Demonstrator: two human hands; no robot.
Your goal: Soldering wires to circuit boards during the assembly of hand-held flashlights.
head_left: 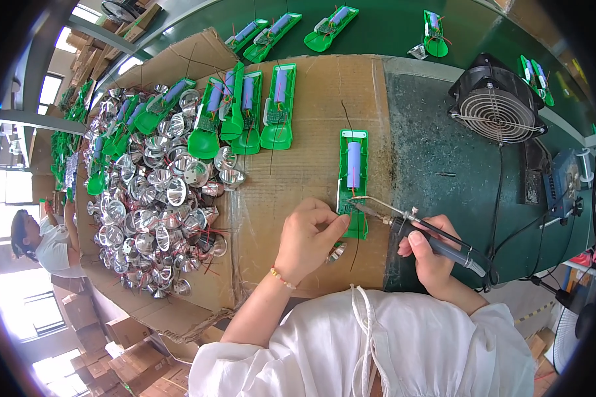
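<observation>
A green plastic housing (344,151) lies on the cardboard in front of me, with a purple cylindrical battery (354,162) and a small circuit board near its lower end. My right hand (432,250) grips a soldering iron (437,246) with a thin metal feed tube along it. Its tip points at the circuit board. Beside the board, my left hand (311,235) is closed in a pinch at the housing's left edge; its fingers hide what they hold. A small silver reflector cup (337,252) sits just below those fingertips.
A cardboard box (209,274) at left is heaped with silver reflector cups (159,198). Several green housings with batteries (278,106) rest along its edge, others on the far green surface. A black fan (496,106) stands at right, near a blue box-shaped unit (564,182) and cables. Another person (46,245) is far left.
</observation>
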